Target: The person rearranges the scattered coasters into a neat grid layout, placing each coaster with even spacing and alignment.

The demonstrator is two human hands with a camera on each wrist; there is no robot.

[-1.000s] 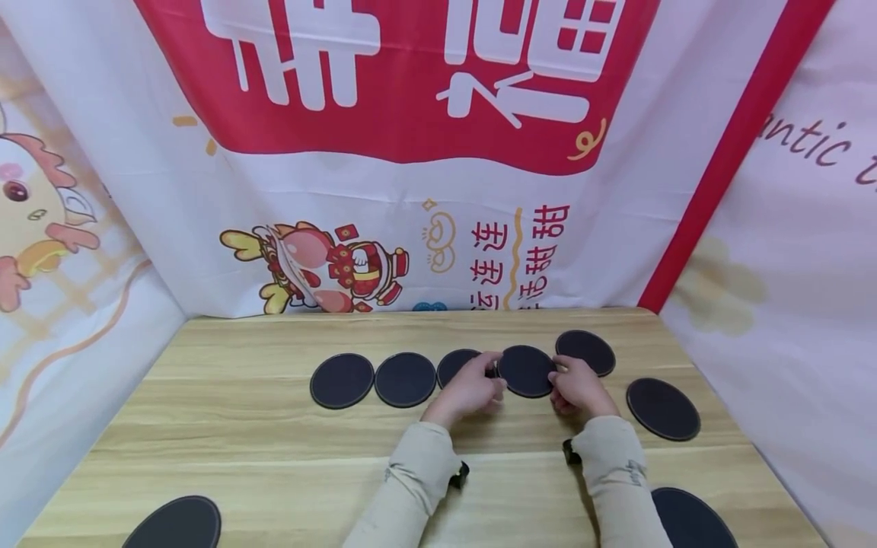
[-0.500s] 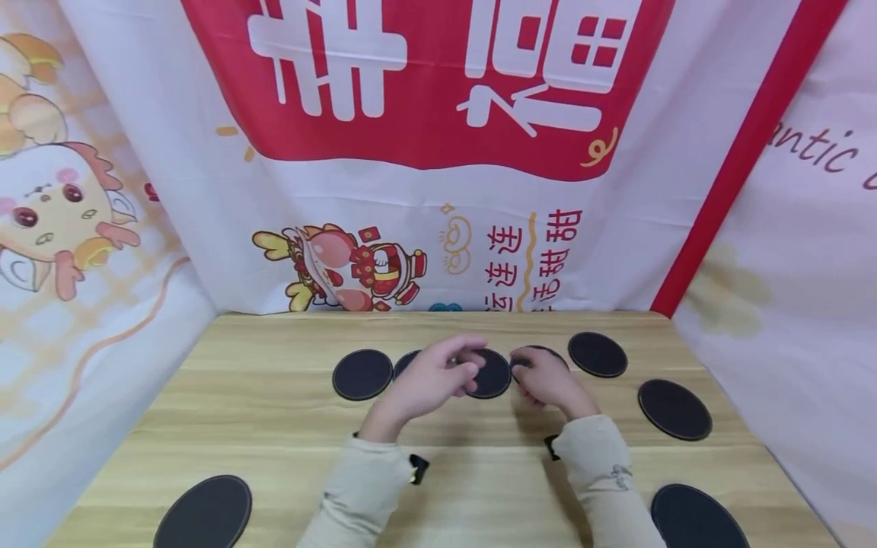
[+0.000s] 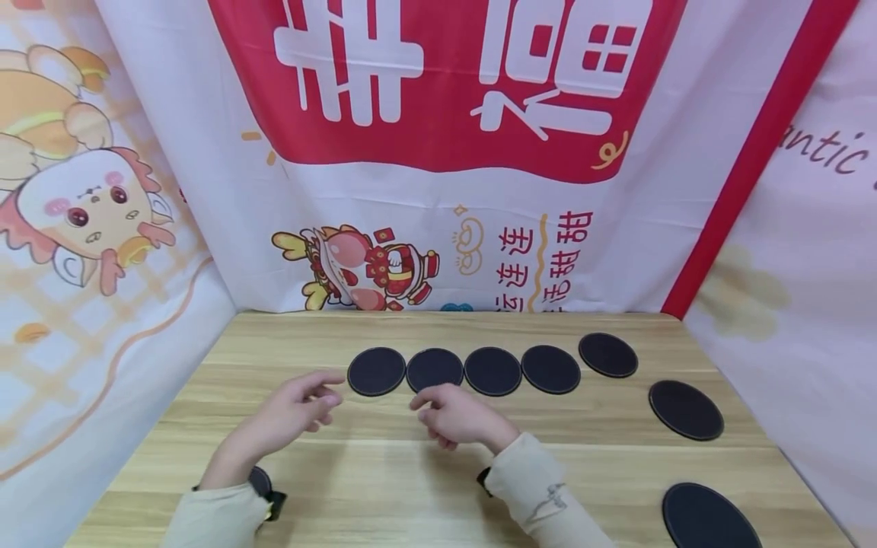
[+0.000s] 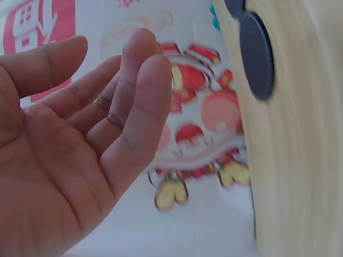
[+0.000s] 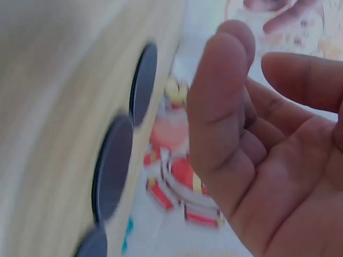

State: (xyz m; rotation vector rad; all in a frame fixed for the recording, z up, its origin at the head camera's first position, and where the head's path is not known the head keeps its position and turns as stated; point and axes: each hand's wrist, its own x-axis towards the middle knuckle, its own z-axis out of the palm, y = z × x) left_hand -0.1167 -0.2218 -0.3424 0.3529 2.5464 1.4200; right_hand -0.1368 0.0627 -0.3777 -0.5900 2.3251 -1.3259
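Loose hands hovering before a row of dark coasters

We are seeing four dark round coasters lying flat in a row, edge close to edge, near the back of the wood-grained table. Being circular, they are favouring no long axis; their row is running left to right. Three more coasters are curving toward us on the right. Thin pale lines are tracing the smooth, dark faces. We are finding the left hand hovering near the leftmost coaster, thumb and fingers apart, and the right hand hovering by the second, fingers loosely bent; both are gripping nothing.
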